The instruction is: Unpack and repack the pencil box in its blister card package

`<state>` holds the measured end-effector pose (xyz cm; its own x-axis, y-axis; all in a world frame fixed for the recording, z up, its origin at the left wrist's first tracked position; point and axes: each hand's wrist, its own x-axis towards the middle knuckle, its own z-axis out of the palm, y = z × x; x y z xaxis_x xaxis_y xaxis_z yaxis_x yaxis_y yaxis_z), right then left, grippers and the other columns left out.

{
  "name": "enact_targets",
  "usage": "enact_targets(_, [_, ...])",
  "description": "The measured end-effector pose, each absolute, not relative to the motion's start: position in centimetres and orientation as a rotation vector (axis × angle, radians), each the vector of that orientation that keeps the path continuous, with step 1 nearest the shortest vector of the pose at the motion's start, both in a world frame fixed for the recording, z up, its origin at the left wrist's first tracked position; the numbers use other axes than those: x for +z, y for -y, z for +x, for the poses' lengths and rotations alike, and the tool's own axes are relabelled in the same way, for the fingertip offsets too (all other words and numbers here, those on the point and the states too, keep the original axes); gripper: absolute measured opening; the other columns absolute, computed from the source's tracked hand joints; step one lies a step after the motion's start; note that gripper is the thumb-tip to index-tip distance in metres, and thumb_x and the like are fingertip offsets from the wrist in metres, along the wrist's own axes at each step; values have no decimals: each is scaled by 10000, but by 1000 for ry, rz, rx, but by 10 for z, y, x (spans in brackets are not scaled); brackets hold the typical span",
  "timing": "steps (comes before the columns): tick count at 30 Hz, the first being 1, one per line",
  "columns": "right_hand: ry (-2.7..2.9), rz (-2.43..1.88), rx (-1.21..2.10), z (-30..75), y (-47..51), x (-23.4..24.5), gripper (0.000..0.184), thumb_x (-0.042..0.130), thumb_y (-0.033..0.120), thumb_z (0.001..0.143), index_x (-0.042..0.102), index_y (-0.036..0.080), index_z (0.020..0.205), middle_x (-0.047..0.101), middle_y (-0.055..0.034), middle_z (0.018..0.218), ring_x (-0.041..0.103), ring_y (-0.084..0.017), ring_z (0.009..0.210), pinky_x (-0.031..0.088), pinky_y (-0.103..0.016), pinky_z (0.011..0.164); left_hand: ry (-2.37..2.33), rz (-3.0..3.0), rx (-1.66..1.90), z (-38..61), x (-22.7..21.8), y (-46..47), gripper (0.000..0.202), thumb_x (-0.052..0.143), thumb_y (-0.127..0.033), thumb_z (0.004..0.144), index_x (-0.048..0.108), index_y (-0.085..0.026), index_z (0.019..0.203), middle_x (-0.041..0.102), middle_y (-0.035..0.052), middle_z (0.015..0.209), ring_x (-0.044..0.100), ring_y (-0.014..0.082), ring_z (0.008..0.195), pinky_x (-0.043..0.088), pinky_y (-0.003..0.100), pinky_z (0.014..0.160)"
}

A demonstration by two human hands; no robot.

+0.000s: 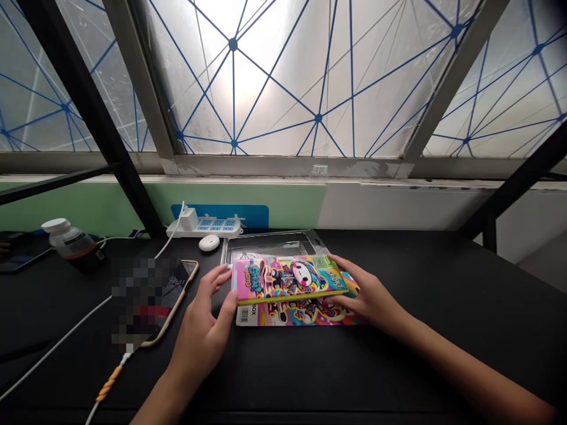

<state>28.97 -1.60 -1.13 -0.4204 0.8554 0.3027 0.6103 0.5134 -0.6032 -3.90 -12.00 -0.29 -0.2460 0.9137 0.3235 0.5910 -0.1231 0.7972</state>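
Note:
A flat, colourful box with a cartoon print (292, 277) and a yellow lower edge is between my hands, tilted a little. My left hand (210, 316) grips its left end, thumb at the front corner and fingers curled behind. At the other end, my right hand (365, 289) has its fingers on the upper right corner and its thumb along the lower edge. Under the box lies a printed card (305, 313) in similar colours, with a barcode and the letters "BOX"; its upper part is hidden. A clear plastic tray (270, 241) sits just behind, partly covered by the box.
To the left lies a phone (179, 307), partly blurred out, with a white cable (106, 386). Further back are a bottle with a white cap (73, 242), a white power strip (206, 226) and a small white case (209, 242). Black metal posts (95, 118) flank the black desk (425, 283).

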Motion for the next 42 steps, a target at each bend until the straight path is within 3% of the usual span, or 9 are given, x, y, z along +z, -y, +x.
enact_targets(4, [2124, -1115, 477, 273, -15, 10, 792, 767, 480, 767, 463, 222, 1451, 566, -118, 1428, 549, -319, 1288, 436, -487, 1102, -1800, 1923, 1179, -34, 28, 83, 600, 517, -470, 950, 358, -234, 1478, 515, 130, 1429, 477, 308, 1337, 389, 476, 1089])
enact_targets(10, [2135, -1080, 490, 242, -72, 8, 788, 755, 472, 783, 468, 189, 1459, 570, -136, 1431, 566, -304, 1272, 439, -463, 1090, -2136, 2002, 1105, -42, 31, 28, 503, 465, -431, 969, 464, -198, 1415, 549, 152, 1341, 461, 349, 1305, 366, 528, 1078])
enact_targets(18, [2486, -1119, -15, 227, -52, -21, 513, 420, 488, 1012, 548, 170, 1394, 223, -191, 1633, 207, -371, 1500, 247, -626, 1138, -2259, 2108, 473, -54, -13, 28, 744, 272, -615, 997, 374, -95, 1520, 304, 207, 1601, 161, 389, 1507, 272, 572, 1156])
enact_targets(21, [2486, -991, -183, 224, -30, -5, 371, 445, 396, 1018, 629, 170, 1248, 430, -202, 1536, 423, -346, 1391, 210, -636, 1137, -2295, 2147, 368, -45, -9, 27, 787, 238, -654, 988, 389, -88, 1513, 189, 220, 1637, 98, 401, 1519, 228, 638, 1150])
enact_targets(26, [2575, -754, 8, 202, 11, 7, 278, 452, 326, 1004, 678, 167, 970, 703, -118, 995, 631, -240, 952, 473, -415, 887, -2208, 2330, 492, -30, 7, 17, 665, 268, -566, 1021, 397, -132, 1509, 210, 195, 1638, 141, 349, 1523, 262, 565, 1167])
enact_targets(29, [2698, -738, 185, 189, 29, -2, 320, 492, 394, 984, 653, 173, 1151, 675, -128, 1150, 583, -274, 1116, 456, -434, 959, -2095, 2342, 498, -18, 11, 3, 681, 274, -580, 1017, 361, -134, 1524, 203, 185, 1642, 145, 339, 1524, 286, 538, 1163])
enact_targets(32, [2790, -808, 329, 187, 34, -10, 655, 495, 556, 957, 425, 163, 1476, 425, -162, 1539, 324, -341, 1432, 262, -540, 1158, -2062, 2323, 391, -7, 8, -15, 735, 268, -635, 996, 325, -151, 1546, 205, 188, 1640, 130, 361, 1522, 245, 582, 1163])
enact_targets(35, [2855, -842, 423, 192, 32, -9, 813, 457, 649, 939, 287, 143, 1552, 266, -172, 1627, 208, -362, 1490, 149, -585, 1192, -2067, 2329, 312, -2, 0, -28, 757, 221, -667, 985, 331, -175, 1550, 242, 170, 1633, 152, 363, 1519, 172, 607, 1177])
enact_targets(42, [2646, -1084, 262, 188, 26, -8, 332, 571, 478, 939, 616, 171, 1054, 639, -112, 1071, 560, -278, 1000, 464, -433, 861, -2046, 2318, 225, -18, -2, -22, 737, 214, -674, 977, 302, -242, 1568, 219, 109, 1647, 153, 352, 1521, 156, 613, 1180])
